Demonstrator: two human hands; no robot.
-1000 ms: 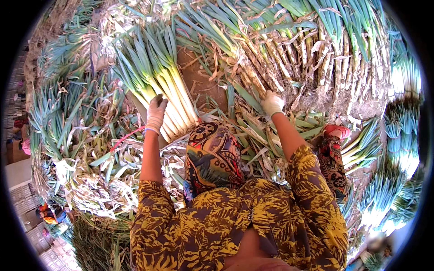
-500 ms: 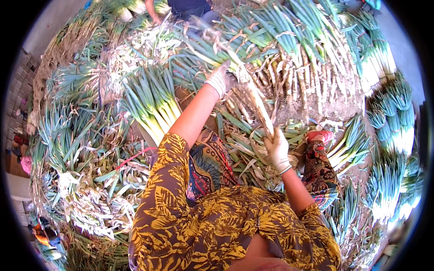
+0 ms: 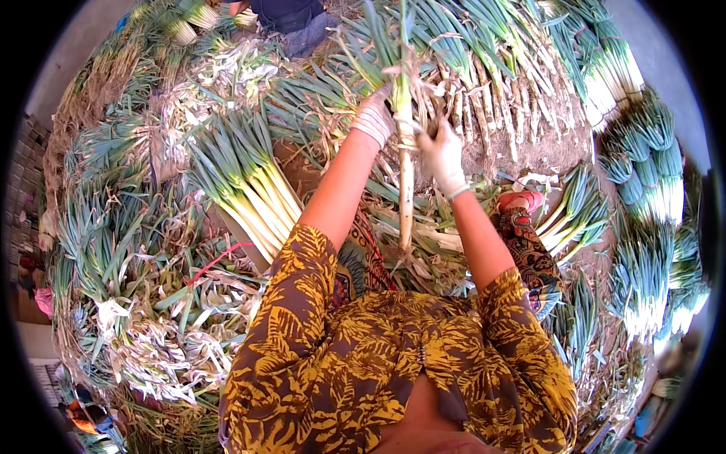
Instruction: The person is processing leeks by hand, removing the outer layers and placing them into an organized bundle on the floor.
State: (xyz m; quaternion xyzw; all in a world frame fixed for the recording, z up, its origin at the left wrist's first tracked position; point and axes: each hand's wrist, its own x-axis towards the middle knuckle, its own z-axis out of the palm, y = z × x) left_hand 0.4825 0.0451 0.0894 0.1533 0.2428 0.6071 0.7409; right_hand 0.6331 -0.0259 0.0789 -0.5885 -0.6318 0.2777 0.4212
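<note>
A long green onion [image 3: 406, 174] hangs nearly upright in front of me, its white stem pointing down to the roots. My left hand [image 3: 376, 117], in a white glove, is closed around it where the green leaves begin. Just right of the stem is my right hand [image 3: 445, 157], also gloved. Its fingers are bent at a dry, loose outer leaf [image 3: 429, 98] by the upper stem and seem to pinch it. To the left lies a bunch of cleaned green onions [image 3: 253, 189] with pale stems and green tops.
A row of unpeeled green onions [image 3: 491, 113] with roots lies beyond my hands. Tied bundles [image 3: 646, 181] stand along the right. A smaller pile [image 3: 575, 208] is beside my foot [image 3: 522, 201]. Stripped leaves [image 3: 166, 356] heap at the left. Another person [image 3: 287, 15] sits at the far side.
The green onion has swung from slanted to nearly upright. My right hand has left its lower end and moved up beside the upper stem. My left hand keeps its hold.
</note>
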